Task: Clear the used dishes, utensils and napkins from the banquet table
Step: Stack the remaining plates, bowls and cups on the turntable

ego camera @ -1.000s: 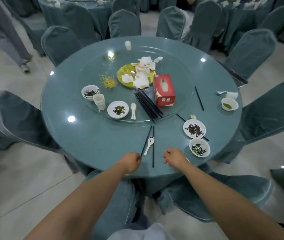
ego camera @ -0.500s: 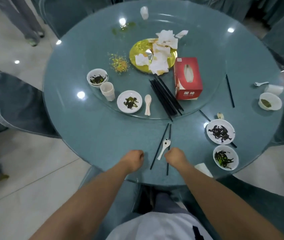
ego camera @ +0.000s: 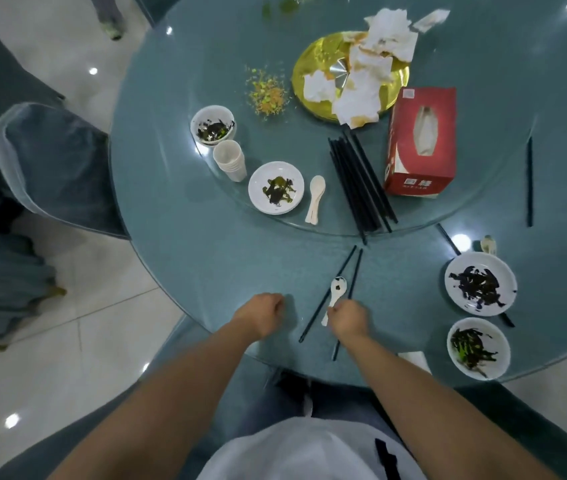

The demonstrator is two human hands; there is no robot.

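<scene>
Your left hand (ego camera: 264,315) rests on the near edge of the round table (ego camera: 205,258), fingers curled into a loose fist that holds nothing. Your right hand (ego camera: 348,320) lies just beside it, fingers curled over the handle of a white spoon (ego camera: 335,292) and the nearer of two black chopsticks (ego camera: 353,275); whether the fingers have actually closed on either cannot be told.

Surface: the table is covered in teal cloth under glass, with a glass turntable (ego camera: 275,223) in the middle. Ceiling lights reflect on the glass. The floor (ego camera: 67,341) is pale tile, and teal-covered chairs (ego camera: 53,161) stand to the left.

Items, left to right:
- A white bowl (ego camera: 212,124) with dark scraps, on the turntable.
- A stack of white cups (ego camera: 230,161), just beside that bowl.
- A scatter of yellow-green crumbs (ego camera: 266,95).
- A white plate (ego camera: 276,187) with dark scraps.
- A pale spoon (ego camera: 316,199), beside that plate.
- A gold plate (ego camera: 316,81) heaped with crumpled napkins (ego camera: 372,71).
- A bundle of black chopsticks (ego camera: 361,188), overhanging the turntable edge.
- A red tissue box (ego camera: 420,143).
- Two white dishes with dark scraps on the table at the right, the farther one (ego camera: 481,284) and the nearer one (ego camera: 478,348).
- A single chopstick (ego camera: 530,181) at the far right.
</scene>
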